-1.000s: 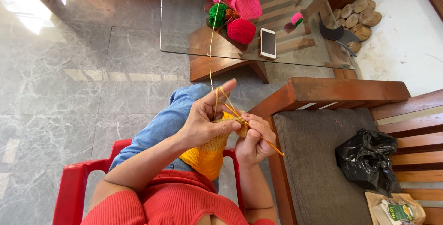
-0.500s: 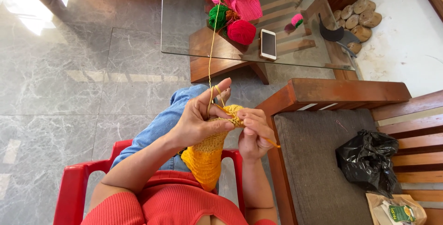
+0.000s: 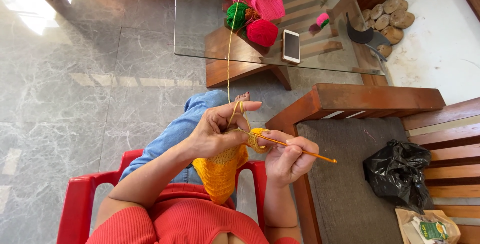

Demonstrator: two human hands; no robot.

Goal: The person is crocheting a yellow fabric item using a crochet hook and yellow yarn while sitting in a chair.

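Head view: I see the right hand (image 3: 286,160) clenched on an orange crochet hook (image 3: 295,149), its long axis pointing left and slightly up into the yellow crochet piece (image 3: 220,171). The left hand (image 3: 217,131) pinches that piece, strand (image 3: 229,59) looped over the forefinger, above the red chair (image 3: 75,209).

A single head-worn camera looks steeply down from above the person's chest, close to both hands at the lower centre of the frame. It faces forward over the grey marble floor (image 3: 75,89), reaching the glass-topped wooden table (image 3: 320,56) at the upper centre, farther off.
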